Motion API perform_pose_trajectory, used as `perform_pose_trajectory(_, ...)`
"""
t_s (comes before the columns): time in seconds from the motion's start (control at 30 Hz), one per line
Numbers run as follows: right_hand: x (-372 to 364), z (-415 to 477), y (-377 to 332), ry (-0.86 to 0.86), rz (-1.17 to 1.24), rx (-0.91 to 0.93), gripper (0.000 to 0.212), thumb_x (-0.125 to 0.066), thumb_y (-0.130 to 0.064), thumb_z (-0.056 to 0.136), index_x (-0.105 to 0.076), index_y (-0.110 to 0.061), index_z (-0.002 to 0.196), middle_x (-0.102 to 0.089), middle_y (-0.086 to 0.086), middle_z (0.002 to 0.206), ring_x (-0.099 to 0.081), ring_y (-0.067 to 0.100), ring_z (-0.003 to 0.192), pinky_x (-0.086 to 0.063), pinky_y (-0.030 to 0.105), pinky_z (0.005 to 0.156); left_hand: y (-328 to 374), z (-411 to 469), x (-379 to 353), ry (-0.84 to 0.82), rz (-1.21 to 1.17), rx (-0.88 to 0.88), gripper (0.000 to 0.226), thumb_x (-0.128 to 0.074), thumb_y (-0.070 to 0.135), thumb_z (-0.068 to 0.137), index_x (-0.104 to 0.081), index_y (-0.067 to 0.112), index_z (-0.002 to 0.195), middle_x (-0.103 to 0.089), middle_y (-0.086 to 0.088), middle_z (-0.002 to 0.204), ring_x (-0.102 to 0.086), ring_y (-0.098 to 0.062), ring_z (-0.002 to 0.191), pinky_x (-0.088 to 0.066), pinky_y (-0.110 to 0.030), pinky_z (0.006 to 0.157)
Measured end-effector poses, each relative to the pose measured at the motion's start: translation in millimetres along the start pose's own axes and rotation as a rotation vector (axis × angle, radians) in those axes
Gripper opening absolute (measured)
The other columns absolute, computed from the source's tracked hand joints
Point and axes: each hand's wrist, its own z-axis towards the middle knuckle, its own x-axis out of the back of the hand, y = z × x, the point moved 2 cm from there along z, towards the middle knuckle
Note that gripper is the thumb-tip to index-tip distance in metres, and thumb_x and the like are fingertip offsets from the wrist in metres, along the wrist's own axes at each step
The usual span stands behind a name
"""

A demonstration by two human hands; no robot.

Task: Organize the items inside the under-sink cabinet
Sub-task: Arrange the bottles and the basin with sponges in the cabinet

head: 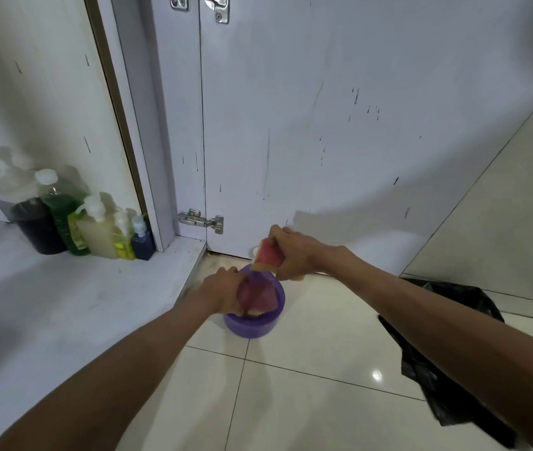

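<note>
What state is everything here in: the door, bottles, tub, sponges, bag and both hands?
Cabinet door: swung open, hinges showing.
Bottles: upright, capped, grouped in the cabinet's back corner.
Purple tub: upright on the floor tiles, uncovered.
Left hand: inside the tub, gripping a pink sponge.
Right hand: holding a red sponge above the tub's far rim.
Black plastic bag: crumpled on the floor.

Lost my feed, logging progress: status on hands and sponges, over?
Left hand grips pink sponge inside purple tub. Right hand holds second sponge above it. Tub on floor tiles, nothing blocking.
</note>
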Motion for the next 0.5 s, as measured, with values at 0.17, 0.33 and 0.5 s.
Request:
perform_pose_trajectory(0.17,-2.6,2.8,-6.9,0.013,0.025,0.038,0.053,-0.075,-0.030,0.076,-0.035,-0.019,0.109,-0.047,0.006,0.111,-0.051,0.026,0.095,-0.048,0.035,0.074,-3.1,6.5,-8.7,0.001,-0.044,0.014,0.077,-0.081,0.040,0.062,-0.050,0.027,0.131,-0.047,-0.003,0.114,-0.046,-0.026,0.109,-0.050,-0.038,0.086)
perform_pose_trajectory(0.33,-25.9,13.3,-16.7,-0.039,-0.084,0.082,0.057,-0.075,-0.038,0.076,-0.035,-0.023,0.115,-0.048,0.002,0.112,-0.052,0.026,0.099,-0.052,0.039,0.076,-18.7,-4.8,-0.2,0.044,-0.215,0.029,0.091,-0.086,0.059,0.043,-0.050,0.028,0.120,-0.042,0.002,0.109,-0.047,-0.019,0.102,-0.049,-0.038,0.088)
perform_pose_trajectory(0.5,-52.1,22.1,-22.7,-0.105,-0.156,0.101,0.077,-0.079,-0.033,0.070,-0.034,-0.021,0.130,-0.047,0.002,0.121,-0.049,0.024,0.105,-0.049,0.036,0.074,-43.4,-18.8,3.4,-0.066,-0.206,0.101,0.115,-0.086,0.062,0.049,-0.033,0.028,0.145,-0.049,0.003,0.133,-0.048,-0.019,0.122,-0.044,-0.039,0.099)
